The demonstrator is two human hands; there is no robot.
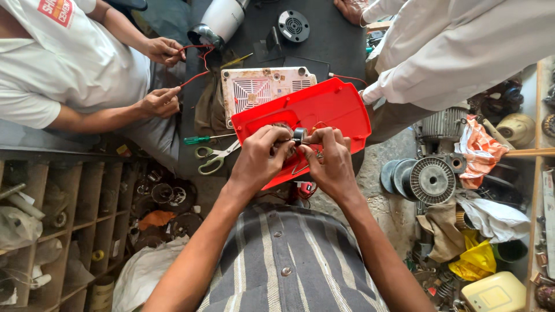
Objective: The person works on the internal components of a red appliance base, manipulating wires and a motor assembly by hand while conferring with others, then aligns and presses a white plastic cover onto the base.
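Observation:
A red plastic appliance cover (324,107) lies tilted on the dark workbench in front of me. My left hand (259,156) and my right hand (329,159) meet over its near edge, both pinching a small round metal part with wires (298,136). The fingers of both hands are closed around that part. Just behind the red cover sits a white appliance base with vent grilles (260,89).
Green-handled scissors (211,159) and a green screwdriver (199,139) lie left of my hands. Another person's hands (162,75) hold red wires at upper left. A second person in white (451,52) stands at right. Wooden shelf compartments (52,231) and motor parts (430,179) surround me.

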